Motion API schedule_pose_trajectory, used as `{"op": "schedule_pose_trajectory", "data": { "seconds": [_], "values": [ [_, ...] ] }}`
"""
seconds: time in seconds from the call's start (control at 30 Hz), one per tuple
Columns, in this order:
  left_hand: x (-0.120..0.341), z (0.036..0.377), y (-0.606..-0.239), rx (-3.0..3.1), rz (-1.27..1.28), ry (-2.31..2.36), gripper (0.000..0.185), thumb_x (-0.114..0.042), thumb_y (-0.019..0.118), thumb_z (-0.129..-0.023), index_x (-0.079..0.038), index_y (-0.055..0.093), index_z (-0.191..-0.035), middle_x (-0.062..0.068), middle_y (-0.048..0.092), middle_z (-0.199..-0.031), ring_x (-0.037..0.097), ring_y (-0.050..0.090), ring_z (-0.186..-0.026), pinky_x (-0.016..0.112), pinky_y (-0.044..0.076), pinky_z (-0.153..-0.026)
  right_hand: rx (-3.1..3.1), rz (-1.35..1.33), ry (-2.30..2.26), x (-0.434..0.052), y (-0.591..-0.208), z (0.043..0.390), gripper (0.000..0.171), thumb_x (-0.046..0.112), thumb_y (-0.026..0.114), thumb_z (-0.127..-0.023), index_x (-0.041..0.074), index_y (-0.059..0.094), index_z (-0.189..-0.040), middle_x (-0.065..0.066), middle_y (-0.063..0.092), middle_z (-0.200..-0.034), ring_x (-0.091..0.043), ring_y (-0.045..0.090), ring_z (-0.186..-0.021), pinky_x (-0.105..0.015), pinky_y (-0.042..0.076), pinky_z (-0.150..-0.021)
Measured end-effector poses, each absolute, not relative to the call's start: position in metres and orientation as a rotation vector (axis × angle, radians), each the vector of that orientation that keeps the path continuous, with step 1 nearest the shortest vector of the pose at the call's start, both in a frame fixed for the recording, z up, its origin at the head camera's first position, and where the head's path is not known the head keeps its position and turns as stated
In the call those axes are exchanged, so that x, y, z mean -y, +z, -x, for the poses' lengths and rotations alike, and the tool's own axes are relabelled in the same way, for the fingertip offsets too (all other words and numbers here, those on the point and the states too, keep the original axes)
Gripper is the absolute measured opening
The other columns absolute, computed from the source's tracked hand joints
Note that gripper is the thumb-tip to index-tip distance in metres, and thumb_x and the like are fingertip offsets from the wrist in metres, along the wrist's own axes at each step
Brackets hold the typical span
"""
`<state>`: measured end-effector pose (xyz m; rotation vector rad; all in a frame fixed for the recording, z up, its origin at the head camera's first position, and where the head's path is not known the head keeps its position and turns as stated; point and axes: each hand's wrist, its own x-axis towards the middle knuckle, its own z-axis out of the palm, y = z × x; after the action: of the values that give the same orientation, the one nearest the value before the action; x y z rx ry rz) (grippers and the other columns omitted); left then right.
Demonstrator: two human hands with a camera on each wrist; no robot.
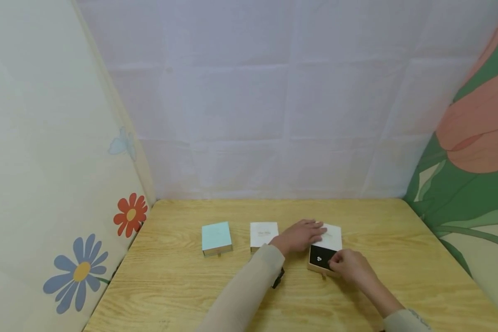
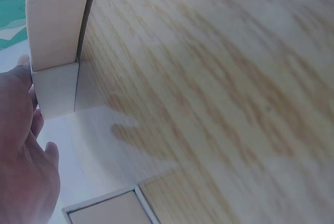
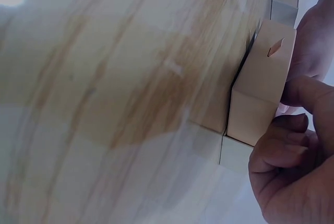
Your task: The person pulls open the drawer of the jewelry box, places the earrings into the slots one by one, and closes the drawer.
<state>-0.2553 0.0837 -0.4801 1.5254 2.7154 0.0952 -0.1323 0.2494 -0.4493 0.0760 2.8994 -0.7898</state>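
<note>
A white jewelry box (image 1: 332,236) stands on the table with its tan drawer (image 1: 315,267) pulled out toward me. Inside the drawer lies a black insert (image 1: 323,252) bearing a small cluster of shiny stones (image 1: 319,259). My left hand (image 1: 300,236) rests on the box's white cover with its fingers stretched out. My right hand (image 1: 352,265) has curled fingers, with thumb and forefinger drawn together at the insert, right of the stones. I cannot tell whether something small sits between these fingertips. In the right wrist view, a short pull tab (image 3: 275,47) sticks out of the drawer front.
Left of my left hand stands another white box (image 1: 263,233), partly covered by the left sleeve (image 1: 249,290). Farther left is a pale blue box (image 1: 216,236), its drawer pushed in. A dark object (image 1: 278,279) shows beside the sleeve. A white cloth (image 1: 249,115) hangs behind the table.
</note>
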Motion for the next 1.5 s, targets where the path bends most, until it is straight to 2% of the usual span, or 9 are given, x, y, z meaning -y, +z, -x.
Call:
{"op": "schedule_pose_trajectory", "data": {
  "seconds": [0.3, 0.63, 1.07, 1.5],
  "values": [
    [-0.0838, 0.2544, -0.4827, -2.715, -1.552, 0.058, 0.05, -0.036, 0.028, -0.113, -0.022, 0.033, -0.16, -0.004, 0.03, -0.165, 0.016, 0.027, -0.153, 0.029, 0.018, -0.126, -2.922, -0.048, -0.791, -0.249, -0.4506, 0.129, 0.007, 0.013, 0.071, -0.088, 0.008, 0.074, -0.083, -0.002, 0.07, -0.082, -0.016, 0.055, -0.07, -0.032, 0.046, -0.06],
    [-0.0846, 0.2563, -0.4814, -2.738, -1.555, 0.043, 0.05, -0.037, 0.028, -0.113, -0.022, 0.033, -0.16, -0.004, 0.03, -0.165, 0.017, 0.027, -0.153, 0.03, 0.019, -0.126, -2.947, -0.076, -0.779, -0.2504, -0.4508, 0.1306, 0.01, 0.013, 0.068, -0.092, 0.004, 0.072, -0.091, -0.002, 0.066, -0.079, -0.016, 0.055, -0.068, -0.031, 0.046, -0.058],
    [-0.0859, 0.2567, -0.4821, -2.74, -1.555, 0.018, 0.05, -0.038, 0.026, -0.113, -0.023, 0.032, -0.16, -0.004, 0.028, -0.166, 0.016, 0.026, -0.153, 0.029, 0.018, -0.126, -2.988, -0.095, -0.708, -0.2506, -0.4504, 0.1263, 0.008, 0.016, 0.067, -0.092, 0.009, 0.068, -0.089, -0.002, 0.061, -0.072, -0.018, 0.053, -0.063, -0.031, 0.042, -0.053],
    [-0.0861, 0.2573, -0.4839, -2.732, -1.551, 0.019, 0.05, -0.037, 0.026, -0.113, -0.023, 0.03, -0.161, -0.004, 0.027, -0.166, 0.016, 0.025, -0.153, 0.029, 0.017, -0.126, -3.06, -0.005, -0.576, -0.2507, -0.453, 0.1275, 0.01, 0.015, 0.074, -0.087, 0.014, 0.068, -0.08, 0.0, 0.065, -0.073, -0.017, 0.057, -0.064, -0.034, 0.046, -0.053]
  ]
}}
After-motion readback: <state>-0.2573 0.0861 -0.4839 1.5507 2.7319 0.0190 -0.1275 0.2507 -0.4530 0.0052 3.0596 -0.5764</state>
